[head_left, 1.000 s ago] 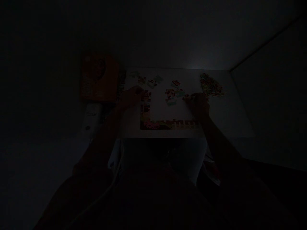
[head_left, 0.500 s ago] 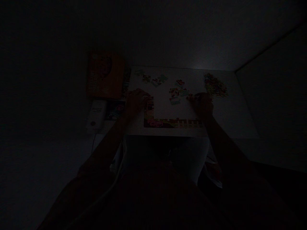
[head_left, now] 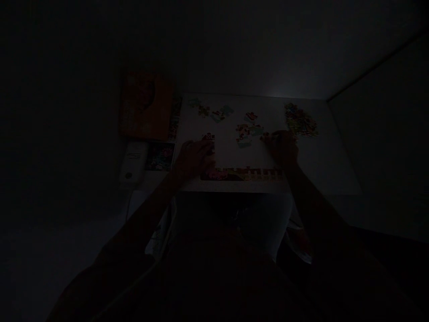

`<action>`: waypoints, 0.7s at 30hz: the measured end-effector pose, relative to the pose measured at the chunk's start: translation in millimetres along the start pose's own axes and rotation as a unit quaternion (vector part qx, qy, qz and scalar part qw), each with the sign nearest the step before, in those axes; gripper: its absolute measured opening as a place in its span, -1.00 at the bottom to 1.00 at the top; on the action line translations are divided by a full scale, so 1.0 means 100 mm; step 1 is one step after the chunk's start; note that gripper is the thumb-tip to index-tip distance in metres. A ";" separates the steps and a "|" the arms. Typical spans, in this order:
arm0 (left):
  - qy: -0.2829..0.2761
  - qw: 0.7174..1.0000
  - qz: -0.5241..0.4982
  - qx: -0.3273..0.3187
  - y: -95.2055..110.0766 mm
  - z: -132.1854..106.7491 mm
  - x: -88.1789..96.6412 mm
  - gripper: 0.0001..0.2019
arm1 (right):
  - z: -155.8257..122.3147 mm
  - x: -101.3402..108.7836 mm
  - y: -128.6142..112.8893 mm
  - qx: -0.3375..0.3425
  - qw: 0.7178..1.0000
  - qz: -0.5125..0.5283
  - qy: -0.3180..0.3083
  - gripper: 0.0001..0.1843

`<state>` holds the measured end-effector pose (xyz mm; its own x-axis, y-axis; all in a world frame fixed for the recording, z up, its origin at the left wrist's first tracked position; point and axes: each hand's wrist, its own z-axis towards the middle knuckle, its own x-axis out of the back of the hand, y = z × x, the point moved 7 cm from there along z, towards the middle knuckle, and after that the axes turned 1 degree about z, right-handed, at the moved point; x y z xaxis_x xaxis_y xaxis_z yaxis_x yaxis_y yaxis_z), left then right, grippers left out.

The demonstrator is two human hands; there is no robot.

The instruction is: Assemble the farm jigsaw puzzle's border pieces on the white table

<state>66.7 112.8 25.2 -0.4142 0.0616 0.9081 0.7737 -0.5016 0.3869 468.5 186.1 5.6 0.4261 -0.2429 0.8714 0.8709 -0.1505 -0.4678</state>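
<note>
Jigsaw border lies on the white tabletop in front of you, joined into an L: one strip runs along the near edge, and a shorter column rises from its left end. That much looks done, though your left hand covers most of the column, so you cannot check every joint there. This hand is spread with its fingers laid over the column, and it does not seem to grip anything. Your right hand hangs over the middle right with its fingers drawn together; the light is too dim to tell whether a piece is pinched between them. The near strip's right end meets your right forearm, so you cannot tell exactly where it stops.

Just left of your right fingertips sits a small cluster of pieces, apart from the border, with a single red-marked piece just beyond it. More loose pieces lie scattered toward the far left, and a heaped pile waits at the far right. By the look of it, you are at an early stage: two sides are begun, while the far side, the right side and most of the inside remain unbuilt.
</note>
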 end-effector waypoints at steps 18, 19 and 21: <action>0.083 0.987 -0.056 0.122 -0.60 0.94 0.33 -0.58 | 0.01 0.00 -0.02 -0.001 1.000 0.023 0.001 -0.27; 0.094 0.984 -0.073 0.135 -0.67 0.99 0.34 -0.58 | 0.01 0.00 -0.02 0.000 1.000 0.023 0.002 -0.28; 0.110 0.977 -0.102 0.150 -0.79 1.03 0.33 -0.59 | 0.01 -0.01 0.00 -0.004 1.000 0.029 -0.002 -0.31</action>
<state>41.3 242.8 41.1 -0.6417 -0.0697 0.7638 0.7567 -0.2202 0.6156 468.4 187.2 4.8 0.4768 -0.2470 0.8436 0.8429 -0.1437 -0.5185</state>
